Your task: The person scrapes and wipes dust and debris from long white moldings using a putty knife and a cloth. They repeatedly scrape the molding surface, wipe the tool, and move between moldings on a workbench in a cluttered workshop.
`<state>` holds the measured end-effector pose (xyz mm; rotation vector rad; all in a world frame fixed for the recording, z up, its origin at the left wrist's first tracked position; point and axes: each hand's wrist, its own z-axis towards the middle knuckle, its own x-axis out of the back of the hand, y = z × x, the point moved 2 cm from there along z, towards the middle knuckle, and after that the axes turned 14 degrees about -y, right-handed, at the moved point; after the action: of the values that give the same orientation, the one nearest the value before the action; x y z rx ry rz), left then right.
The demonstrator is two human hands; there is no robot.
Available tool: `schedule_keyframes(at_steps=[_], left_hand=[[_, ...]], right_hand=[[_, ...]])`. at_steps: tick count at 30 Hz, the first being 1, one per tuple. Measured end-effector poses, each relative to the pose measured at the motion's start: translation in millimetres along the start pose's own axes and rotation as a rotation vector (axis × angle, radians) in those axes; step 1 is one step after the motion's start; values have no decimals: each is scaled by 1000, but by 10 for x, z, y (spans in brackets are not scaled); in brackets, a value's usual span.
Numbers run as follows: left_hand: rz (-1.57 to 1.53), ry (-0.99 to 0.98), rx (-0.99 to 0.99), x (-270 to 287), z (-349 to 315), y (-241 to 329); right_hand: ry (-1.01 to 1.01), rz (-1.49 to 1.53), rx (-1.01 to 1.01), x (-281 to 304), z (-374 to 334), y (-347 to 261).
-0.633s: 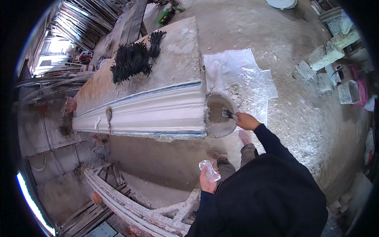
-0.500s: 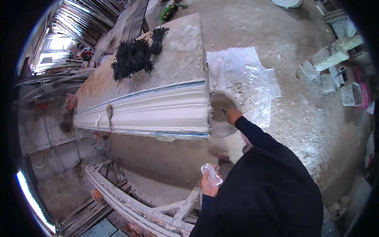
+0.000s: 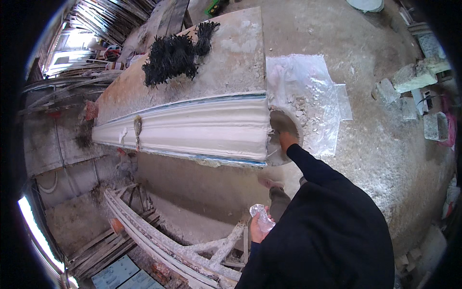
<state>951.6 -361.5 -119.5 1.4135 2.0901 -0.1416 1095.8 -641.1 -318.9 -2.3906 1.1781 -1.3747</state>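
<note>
My right hand (image 3: 287, 139) reaches into the bucket (image 3: 279, 158) beside the white moulding (image 3: 202, 127); I cannot tell its fingers' grip. My left hand (image 3: 258, 234) clasps clear plastic (image 3: 264, 220). Withdrawing calls for clearing the bucket.

Inscriptions, all items: none legible. Bucket (image 3: 277, 159): no readable lettering. Sheet (image 3: 313, 79), beside the bucket, upper right: any print indistinct. Bag (image 3: 451, 198), well right of the bucket: red mark, too small to read.

Bright daylight (image 3: 41, 236) edges a stained wall (image 3: 43, 149) and dusty floor (image 3: 380, 164).
</note>
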Motion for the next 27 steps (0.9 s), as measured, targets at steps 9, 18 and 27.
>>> schedule_keyframes(at_steps=[9, 18, 27], left_hand=[[47, -99, -9, 13, 65, 51], [24, -183, -119, -76, 16, 131], [25, -291, -135, -186, 69, 74]], right_hand=[[24, -125, 97, 75, -233, 163], [48, 103, 60, 469, -1729, 346], [-33, -70, 32, 403, -2011, 540]])
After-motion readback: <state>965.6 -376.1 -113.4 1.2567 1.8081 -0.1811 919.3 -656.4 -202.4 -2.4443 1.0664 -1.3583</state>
